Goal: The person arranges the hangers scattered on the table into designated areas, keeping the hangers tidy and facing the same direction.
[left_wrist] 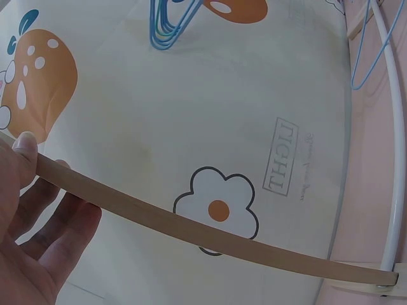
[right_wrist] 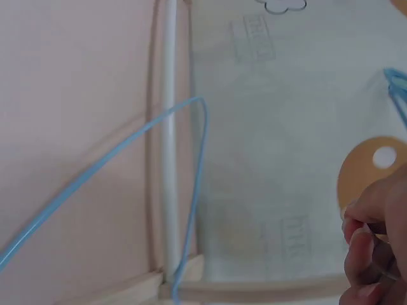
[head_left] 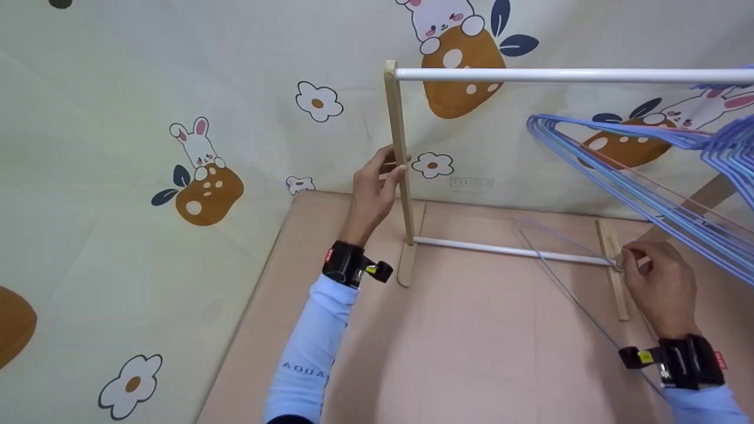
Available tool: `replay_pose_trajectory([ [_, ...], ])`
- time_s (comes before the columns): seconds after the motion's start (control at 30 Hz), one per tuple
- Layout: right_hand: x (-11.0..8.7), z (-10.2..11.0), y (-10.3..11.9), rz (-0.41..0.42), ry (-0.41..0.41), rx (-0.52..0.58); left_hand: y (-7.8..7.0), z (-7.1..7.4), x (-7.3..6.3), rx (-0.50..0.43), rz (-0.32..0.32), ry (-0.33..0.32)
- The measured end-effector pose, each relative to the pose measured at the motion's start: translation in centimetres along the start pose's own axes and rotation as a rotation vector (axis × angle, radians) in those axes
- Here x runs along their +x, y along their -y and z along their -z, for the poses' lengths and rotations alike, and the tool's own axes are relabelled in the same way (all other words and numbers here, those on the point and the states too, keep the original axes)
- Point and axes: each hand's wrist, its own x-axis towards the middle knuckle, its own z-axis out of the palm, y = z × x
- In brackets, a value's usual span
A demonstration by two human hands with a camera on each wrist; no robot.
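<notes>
My left hand (head_left: pixel 375 187) grips the wooden upright post (head_left: pixel 398 129) at the left end of a small garment rack, its thumb on one side and fingers on the other in the left wrist view. A thin blue wire hanger (right_wrist: pixel 108 155) is in my right hand (head_left: pixel 662 282), pinched between thumb and curled fingertips. The hanger's rounded corner points left, across the rack's low white rod (head_left: pixel 483 245). My right hand is beside the far wooden foot (head_left: pixel 614 277). Several blue hangers (head_left: pixel 624 182) hang bunched at the rack's right side.
A white top rod (head_left: pixel 559 75) runs rightward from the post. The rack's left foot (head_left: pixel 406 274) sits on the pink tabletop (head_left: pixel 471 341). Behind stands a pale backdrop (head_left: pixel 247 76) with rabbits, orange fruit and flowers, its left side angled toward me.
</notes>
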Motion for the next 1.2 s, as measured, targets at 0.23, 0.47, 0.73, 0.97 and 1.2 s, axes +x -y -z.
replay_pose_trajectory([
  [0.23, -1.2, -0.4, -3.3, -0.178, 0.043, -0.060, 2.6, -0.4, 0.4, 0.005, 0.001, 0.000],
  [0.47, -2.3, -0.7, -5.2, -0.316, 0.180, -0.110, 3.6, -0.4, 0.5, -0.005, -0.005, 0.003],
  [0.73, -2.9, -0.7, -6.7, -0.412, 0.391, -0.088, 3.6, -0.2, 0.4, 0.004, -0.031, 0.003],
  [0.97, -3.6, -1.4, -7.1, -0.372, 0.337, -0.077, 3.7, -0.2, 0.5, 0.010, -0.040, 0.008],
  [1.2, -4.0, -2.2, -7.4, -0.379, 0.302, -0.078, 3.7, -0.3, 0.4, 0.004, -0.036, 0.013],
])
